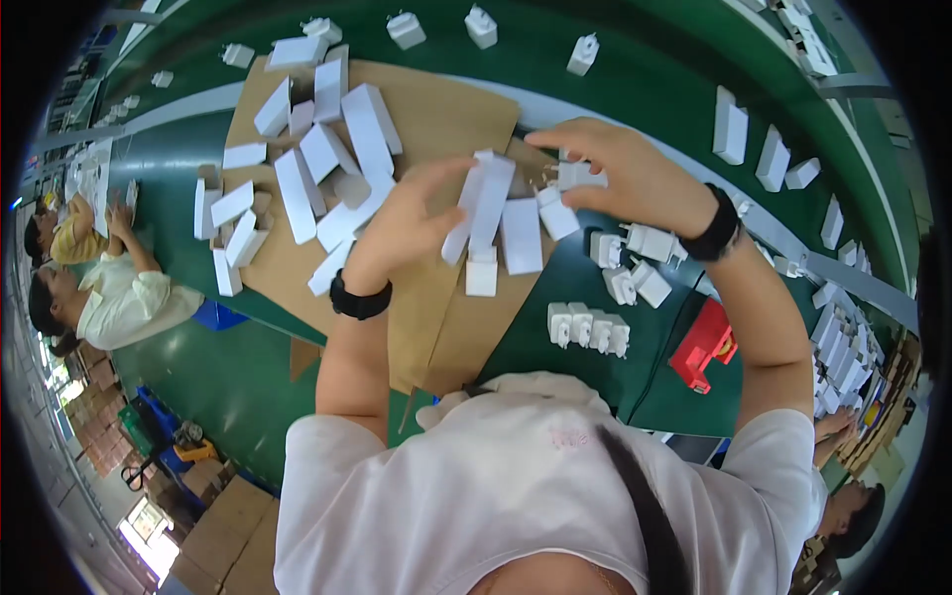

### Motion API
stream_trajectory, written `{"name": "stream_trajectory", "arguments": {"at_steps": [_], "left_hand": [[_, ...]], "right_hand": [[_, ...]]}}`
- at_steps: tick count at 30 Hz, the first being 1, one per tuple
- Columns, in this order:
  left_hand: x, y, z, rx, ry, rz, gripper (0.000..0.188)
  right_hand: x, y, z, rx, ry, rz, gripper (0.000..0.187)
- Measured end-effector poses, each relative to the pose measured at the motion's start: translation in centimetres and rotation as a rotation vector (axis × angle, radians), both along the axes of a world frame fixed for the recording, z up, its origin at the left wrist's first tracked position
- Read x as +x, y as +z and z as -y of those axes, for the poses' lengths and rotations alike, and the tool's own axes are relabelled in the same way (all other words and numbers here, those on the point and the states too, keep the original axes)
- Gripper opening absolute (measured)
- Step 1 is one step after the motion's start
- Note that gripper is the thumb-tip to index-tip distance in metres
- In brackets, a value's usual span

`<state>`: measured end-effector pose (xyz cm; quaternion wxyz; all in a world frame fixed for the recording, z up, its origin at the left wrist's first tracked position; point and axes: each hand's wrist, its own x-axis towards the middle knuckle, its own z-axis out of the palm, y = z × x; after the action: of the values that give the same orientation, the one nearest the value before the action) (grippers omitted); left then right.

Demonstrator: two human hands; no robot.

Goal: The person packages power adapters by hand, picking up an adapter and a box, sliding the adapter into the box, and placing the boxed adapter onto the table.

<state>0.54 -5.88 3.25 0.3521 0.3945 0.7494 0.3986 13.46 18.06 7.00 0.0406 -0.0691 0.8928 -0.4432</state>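
My left hand (415,216) has its thumb and fingers spread apart at the left side of a slim white box (486,198) on the cardboard. Just below this box sits a white plug-in charger (482,274), and a second white box (522,236) lies to its right. My right hand (640,177) curls its fingers and thumb around a white charger (578,177), partly hidden by the fingers. Another charger (557,213) is just under my right thumb. Several loose chargers (652,243) lie nearer, beside a neat row of chargers (587,328).
Several white boxes (322,154) are heaped on the brown cardboard sheet (416,89) at left. A red tool (702,345) lies at right on the green table (654,392). Beyond a pale rail, chargers and boxes (730,129) stand on a green surface. Other people (119,297) sit at left.
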Motion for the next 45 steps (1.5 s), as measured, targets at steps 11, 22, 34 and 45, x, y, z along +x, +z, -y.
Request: {"name": "stream_trajectory", "arguments": {"at_steps": [11,22,34,45], "left_hand": [[4.3,-6.0,0.8,-0.31,0.19,-0.183,0.044],[4.8,3.1,2.4,0.673,0.412,0.766,0.067],[13.9,6.9,-1.2,0.862,0.337,0.513,0.035],[14.0,7.8,-1.1,1.037,0.306,0.145,0.03]], "right_hand": [[-5.0,-8.7,8.6,0.775,0.309,-0.228,0.016],[0.8,3.8,5.0,-0.86,-0.436,0.093,0.048],[9.2,8.1,5.9,-1.079,-0.564,-0.089,0.074],[9.8,9.8,7.6,-1.206,-0.515,-0.172,0.083]]}}
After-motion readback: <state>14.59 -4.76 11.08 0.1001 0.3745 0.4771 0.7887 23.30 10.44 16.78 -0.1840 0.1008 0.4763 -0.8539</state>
